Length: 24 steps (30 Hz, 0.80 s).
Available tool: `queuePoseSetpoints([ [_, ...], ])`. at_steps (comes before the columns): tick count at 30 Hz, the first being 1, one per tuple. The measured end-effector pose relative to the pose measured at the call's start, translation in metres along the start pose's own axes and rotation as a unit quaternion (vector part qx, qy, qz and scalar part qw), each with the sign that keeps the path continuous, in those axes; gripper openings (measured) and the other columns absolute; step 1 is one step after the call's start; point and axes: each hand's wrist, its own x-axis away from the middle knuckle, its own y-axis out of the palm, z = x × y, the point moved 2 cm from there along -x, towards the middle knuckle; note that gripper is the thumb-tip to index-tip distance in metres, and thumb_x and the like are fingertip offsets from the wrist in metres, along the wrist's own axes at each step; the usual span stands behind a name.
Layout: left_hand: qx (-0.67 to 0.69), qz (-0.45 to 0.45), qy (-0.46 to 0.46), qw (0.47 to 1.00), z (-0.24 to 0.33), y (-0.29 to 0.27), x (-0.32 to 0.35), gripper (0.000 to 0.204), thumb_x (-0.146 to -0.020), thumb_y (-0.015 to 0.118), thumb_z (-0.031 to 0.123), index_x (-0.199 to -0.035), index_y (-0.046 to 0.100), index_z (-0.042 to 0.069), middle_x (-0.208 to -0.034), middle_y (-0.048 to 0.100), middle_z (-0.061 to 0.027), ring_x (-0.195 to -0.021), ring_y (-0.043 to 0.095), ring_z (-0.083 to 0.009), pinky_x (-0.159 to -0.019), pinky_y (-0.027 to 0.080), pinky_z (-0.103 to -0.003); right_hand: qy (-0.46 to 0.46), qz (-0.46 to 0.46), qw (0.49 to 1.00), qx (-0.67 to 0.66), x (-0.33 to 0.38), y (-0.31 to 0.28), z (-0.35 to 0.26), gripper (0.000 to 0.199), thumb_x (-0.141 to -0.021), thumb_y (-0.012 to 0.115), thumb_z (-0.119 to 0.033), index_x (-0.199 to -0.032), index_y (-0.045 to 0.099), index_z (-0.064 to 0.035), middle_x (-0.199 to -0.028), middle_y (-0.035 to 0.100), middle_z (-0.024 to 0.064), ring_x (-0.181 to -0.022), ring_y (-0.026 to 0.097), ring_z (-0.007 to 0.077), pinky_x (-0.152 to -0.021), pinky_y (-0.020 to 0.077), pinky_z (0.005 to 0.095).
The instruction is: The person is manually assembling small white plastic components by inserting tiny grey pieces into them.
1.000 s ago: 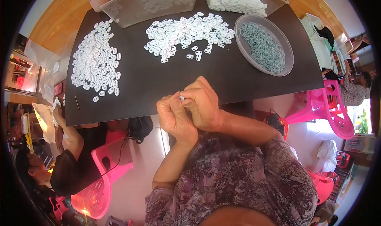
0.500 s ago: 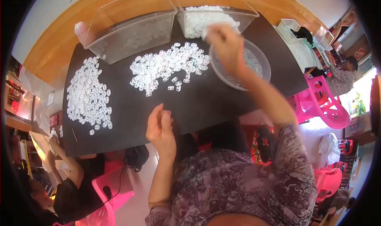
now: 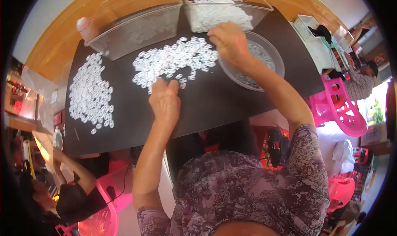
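In the head view, the work looked to be somewhere in the middle. A large loose heap of small white rings (image 3: pixel 175 62) lay at the centre of the worktop (image 3: pixel 215 103), and a second spread of white rings (image 3: pixel 89 93) sat well apart to the left in something closer to rows, which I judged to be pieces already dealt with. The round clear bowl (image 3: pixel 264 66) on the right held a layer of greyish small parts, so plenty of stock remained on both sides.

The left hand (image 3: pixel 165 101) rested palm down at the near edge of the central heap, fingers curled with the tips touching the nearest rings; whether it had pinched one up could not be told. The right hand (image 3: pixel 229 41) hung over the left rim of the bowl, knuckles up and fingers bent downward into it; what it held, if anything, was hidden beneath the hand.

Behind the heap stood two clear plastic tubs: the left tub (image 3: pixel 136 29) seemed nearly empty, and the right tub (image 3: pixel 223 14) was well filled with white pieces.

The worktop was a dark, matte sheet laid over a wooden table whose orange-brown edge (image 3: pixel 62 37) curved around the far side. Bright pink plastic chairs (image 3: pixel 339 107) stood to the right, and another person (image 3: pixel 70 190) sat low at the left.
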Motion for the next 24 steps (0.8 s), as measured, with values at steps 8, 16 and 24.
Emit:
queuePoseSetpoints([
  [8, 0.027, -0.094, -0.034, 0.995, -0.001, -0.008, -0.012, 0.01, -0.072, 0.062, 0.003, -0.079, 0.055, 0.005, -0.075, 0.055, -0.0128, -0.073, 0.056, -0.0317, -0.064, 0.044, -0.041, 0.113, -0.123, 0.984, -0.056, 0.053, -0.046, 0.044, 0.003, -0.072, 0.062, -0.006, -0.075, 0.063, -0.0053, -0.07, 0.059, 0.0101, -0.072, 0.056, 0.0288, -0.066, 0.0446, 0.0386],
  [16, 0.123, -0.086, -0.052, 0.987, 0.014, -0.027, 0.017, 0.01, -0.073, 0.061, 0.0, -0.082, 0.06, 0.003, -0.075, 0.055, -0.0117, -0.07, 0.056, -0.031, -0.06, 0.043, -0.038, 0.075, -0.27, 0.96, -0.013, 0.08, -0.032, 0.037, 0.002, -0.068, 0.064, -0.009, -0.068, 0.062, -0.0104, -0.069, 0.056, 0.008, -0.075, 0.056, 0.029, -0.065, 0.0445, 0.0408],
  [24, 0.369, -0.03, -0.186, 0.91, 0.012, -0.031, 0.041, 0.01, -0.076, 0.063, 0.0, -0.086, 0.061, -0.001, -0.072, 0.055, -0.0036, -0.064, 0.051, -0.0107, -0.06, 0.041, -0.024, -0.081, -0.331, 0.938, 0.059, 0.07, -0.023, 0.021, 0.006, -0.063, 0.058, -0.004, -0.063, 0.053, -0.0035, -0.073, 0.053, 0.0109, -0.076, 0.053, 0.0289, -0.067, 0.0434, 0.0389],
])
